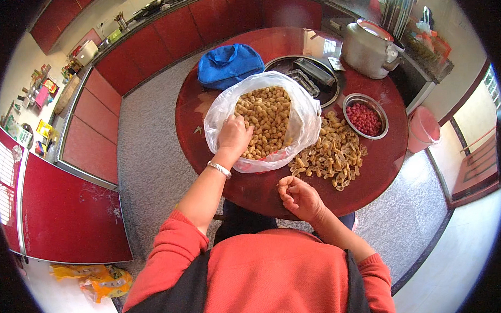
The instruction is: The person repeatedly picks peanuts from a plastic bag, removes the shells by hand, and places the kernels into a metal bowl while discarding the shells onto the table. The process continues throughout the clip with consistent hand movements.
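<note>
My left hand [235,136] reaches over the rim of a white translucent plastic bag [306,109], its fingertips down among unshelled peanuts [269,114]. Whether those fingers grip a peanut is hidden. Above the table's near edge, my right hand [300,197] hangs palm up with curled fingers; nothing clear shows in it. A heap of broken peanut shells [333,149] lies on the table just beyond the right hand. Behind the heap, a metal bowl [384,118] holds shelled red-skinned peanuts [362,119].
The round dark red table [252,194] also bears a blue fabric bag [231,68], a round tray [336,96] with dark and clear items, and a large metal kettle [364,51]. A pink bucket [424,129] stands on the floor at right. Red kitchen cabinets [180,30] line the back.
</note>
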### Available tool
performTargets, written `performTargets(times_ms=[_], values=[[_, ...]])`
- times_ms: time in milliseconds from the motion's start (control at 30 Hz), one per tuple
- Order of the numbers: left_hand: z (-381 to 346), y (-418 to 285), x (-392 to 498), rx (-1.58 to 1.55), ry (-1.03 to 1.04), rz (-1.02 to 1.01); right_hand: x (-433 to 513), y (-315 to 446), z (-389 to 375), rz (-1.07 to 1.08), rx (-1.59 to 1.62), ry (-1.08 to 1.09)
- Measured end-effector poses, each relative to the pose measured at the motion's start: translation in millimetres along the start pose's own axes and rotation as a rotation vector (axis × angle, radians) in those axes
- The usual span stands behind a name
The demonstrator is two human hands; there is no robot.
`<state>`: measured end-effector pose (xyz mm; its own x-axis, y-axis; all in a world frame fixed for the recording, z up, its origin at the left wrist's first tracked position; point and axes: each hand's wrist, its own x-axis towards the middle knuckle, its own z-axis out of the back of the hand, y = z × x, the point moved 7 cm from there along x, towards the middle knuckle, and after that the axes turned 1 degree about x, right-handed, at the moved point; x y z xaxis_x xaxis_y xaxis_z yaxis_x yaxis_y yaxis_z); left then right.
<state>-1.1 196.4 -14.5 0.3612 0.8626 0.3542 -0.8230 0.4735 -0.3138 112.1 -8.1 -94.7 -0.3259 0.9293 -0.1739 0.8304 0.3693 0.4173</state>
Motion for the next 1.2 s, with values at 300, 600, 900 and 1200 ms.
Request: performTargets(times_ms=[300,600,900,1200], values=[[8,-13,0,-0.187,0.005,-0.049,-3,-2,-8,0.003,-0.084,0.0],[31,-71,-79,-1.644,0.54,0.299,-13,16,-25,0.119,-0.292,-0.144],[32,-93,-117,-1.616,0.677,0.29,-26,42,-51,0.407,-0.819,-0.124],[36,-99,-121,-1.283,0.655,0.074,-38,55,-67,0.45,-1.286,-0.117]])
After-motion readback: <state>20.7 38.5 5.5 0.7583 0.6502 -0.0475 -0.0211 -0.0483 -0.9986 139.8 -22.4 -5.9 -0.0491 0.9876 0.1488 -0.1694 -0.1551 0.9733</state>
